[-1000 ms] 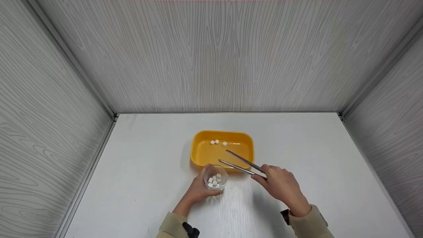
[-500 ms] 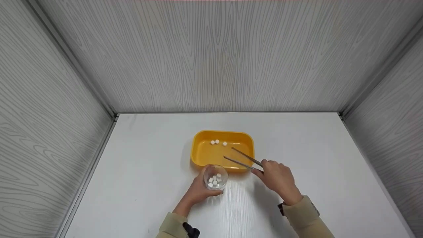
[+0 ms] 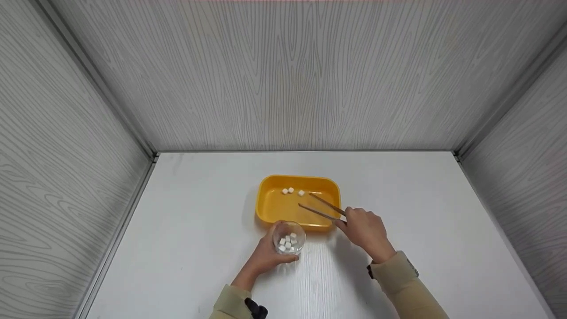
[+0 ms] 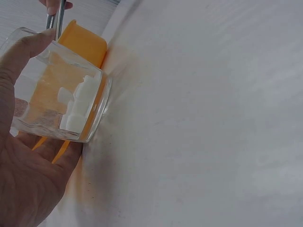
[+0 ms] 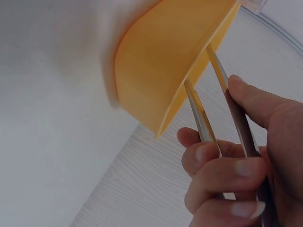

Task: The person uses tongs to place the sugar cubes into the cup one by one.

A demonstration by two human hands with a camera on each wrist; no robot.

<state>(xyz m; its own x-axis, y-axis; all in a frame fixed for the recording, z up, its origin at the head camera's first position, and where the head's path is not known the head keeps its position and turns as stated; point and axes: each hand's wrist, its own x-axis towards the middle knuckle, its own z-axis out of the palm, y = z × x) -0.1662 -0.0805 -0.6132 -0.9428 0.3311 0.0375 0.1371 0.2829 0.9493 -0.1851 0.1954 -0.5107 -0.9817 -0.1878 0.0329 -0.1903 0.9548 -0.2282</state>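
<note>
My left hand [image 3: 265, 254] is curled round a clear glass cup [image 3: 299, 230] standing on the white table, just in front of a yellow tray [image 3: 280, 215]. Several small white cubes [image 3: 288, 245] lie at the bottom of the cup. In my right hand [image 3: 366, 229] I grip metal tongs [image 3: 322, 214], whose arms are spread apart and reach over the tray's right side. Three more white cubes [image 3: 301, 193] sit along the tray's far side, the rightmost close to the tong tips. In the right wrist view the tips are hidden behind the tray wall [image 5: 156, 61].
The white table [image 3: 199, 208] carries the tray and cup. Grey wood-grain panels enclose it at the back [image 3: 283, 79], the left [image 3: 57, 177] and the right [image 3: 522, 146].
My right hand has moved forward and to the left, carrying the tongs further over the tray, with their tips nearer the rightmost cube. My left hand and the cup have stayed put.
</note>
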